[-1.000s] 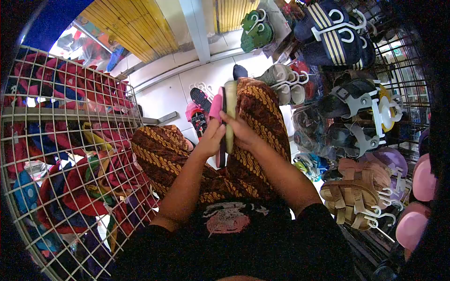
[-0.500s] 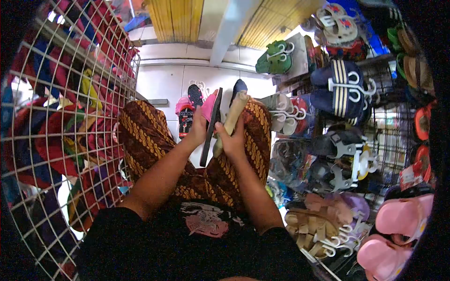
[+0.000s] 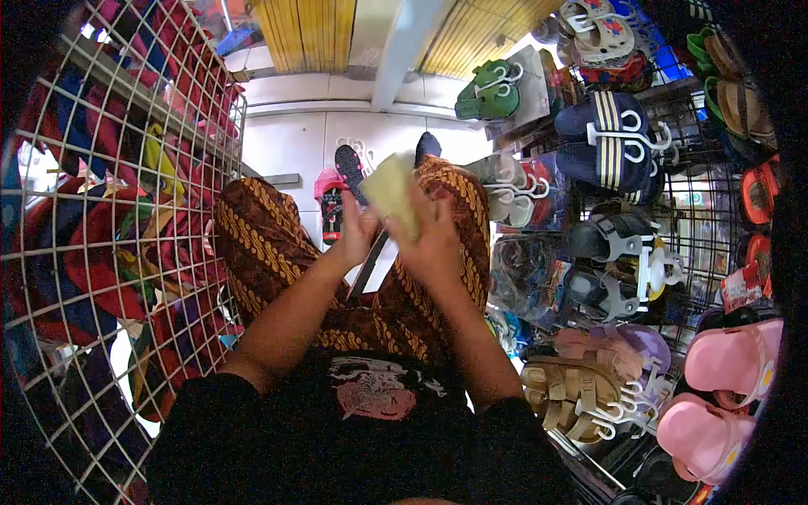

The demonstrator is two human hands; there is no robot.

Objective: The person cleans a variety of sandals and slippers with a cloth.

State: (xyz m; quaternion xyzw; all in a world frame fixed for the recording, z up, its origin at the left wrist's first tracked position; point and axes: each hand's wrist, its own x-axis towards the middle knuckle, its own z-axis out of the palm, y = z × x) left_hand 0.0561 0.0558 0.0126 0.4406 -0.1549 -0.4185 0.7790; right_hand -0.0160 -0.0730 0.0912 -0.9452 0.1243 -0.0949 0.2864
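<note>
My right hand point(image 3: 431, 240) grips a pale yellow cloth point(image 3: 391, 198), smeared by motion, raised in front of the sandal. Around the sandal point(image 3: 369, 268) my left hand point(image 3: 357, 238) is closed; only part of its dark sole edge shows below the hands, the rest being behind the cloth and fingers. On the floor just beyond lie a pink sandal point(image 3: 328, 180) with a black and red tag, and a dark-soled shoe point(image 3: 348, 164) with pink spots. Both hands are close together between my knees.
A wire basket point(image 3: 168, 244) full of colourful goods rises on the left. On the right, a rack carries navy striped slides point(image 3: 602, 139), green sandals point(image 3: 488, 90), tan sandals point(image 3: 572, 383) and pink clogs point(image 3: 728, 362) on white hangers. Patterned trousers point(image 3: 269, 244) cover my legs.
The cloth has swung left and up across the sandal, covering its pink strap. My right hand has turned, with its back now facing me. The left hand has barely moved.
</note>
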